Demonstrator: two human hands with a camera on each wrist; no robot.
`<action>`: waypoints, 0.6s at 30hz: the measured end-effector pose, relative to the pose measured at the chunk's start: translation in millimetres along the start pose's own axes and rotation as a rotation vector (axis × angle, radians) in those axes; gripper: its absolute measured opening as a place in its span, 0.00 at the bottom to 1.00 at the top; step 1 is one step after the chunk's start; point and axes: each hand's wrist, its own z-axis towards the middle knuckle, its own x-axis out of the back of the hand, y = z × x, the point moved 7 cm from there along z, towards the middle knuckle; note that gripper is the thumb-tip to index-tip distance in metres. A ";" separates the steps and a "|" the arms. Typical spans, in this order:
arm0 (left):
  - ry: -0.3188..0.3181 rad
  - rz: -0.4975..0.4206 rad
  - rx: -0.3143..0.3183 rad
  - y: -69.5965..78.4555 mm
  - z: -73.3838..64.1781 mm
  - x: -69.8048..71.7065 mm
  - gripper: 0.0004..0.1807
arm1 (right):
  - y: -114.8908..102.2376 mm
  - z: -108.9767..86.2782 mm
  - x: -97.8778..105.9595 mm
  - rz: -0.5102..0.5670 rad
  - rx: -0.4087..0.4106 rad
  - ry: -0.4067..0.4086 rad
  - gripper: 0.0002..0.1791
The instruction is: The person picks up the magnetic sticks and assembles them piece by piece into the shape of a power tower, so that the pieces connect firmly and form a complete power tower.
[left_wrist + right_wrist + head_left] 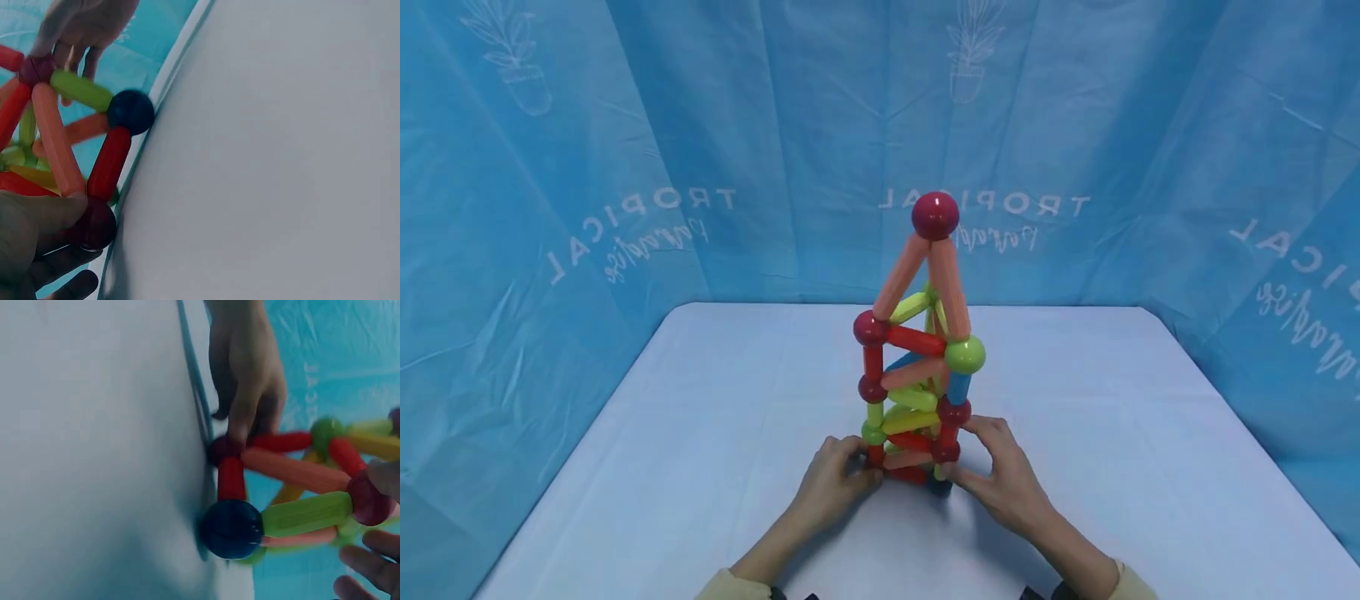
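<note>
A tall tower point(916, 340) of magnetic building sticks and balls stands upright on the white table, with a large dark red ball point(936, 215) at its peak. My left hand point(833, 482) grips its lower left corner, thumb against a dark red ball point(95, 226). On the other side, my right hand point(1006, 479) holds the tower low down, its thumb at another dark red ball point(370, 499) one level above the base. Between the hands, a dark blue ball point(231, 529) forms the near base corner. Some fingers are hidden behind the sticks.
The white table point(700, 400) spreads out around the tower. Blue printed curtains point(820, 125) hang behind it and along both sides.
</note>
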 end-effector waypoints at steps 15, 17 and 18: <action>0.120 0.082 -0.023 -2.9 60.5 -5.8 0.17 | 51.0 70.0 1.7 0.075 -0.090 0.073 0.21; 0.125 0.079 -0.009 -5.2 65.9 -5.8 0.17 | 53.9 75.6 -0.2 0.080 -0.099 0.079 0.22; 0.127 0.076 -0.003 -6.0 67.9 -5.8 0.17 | 55.1 77.9 -0.9 0.081 -0.097 0.083 0.22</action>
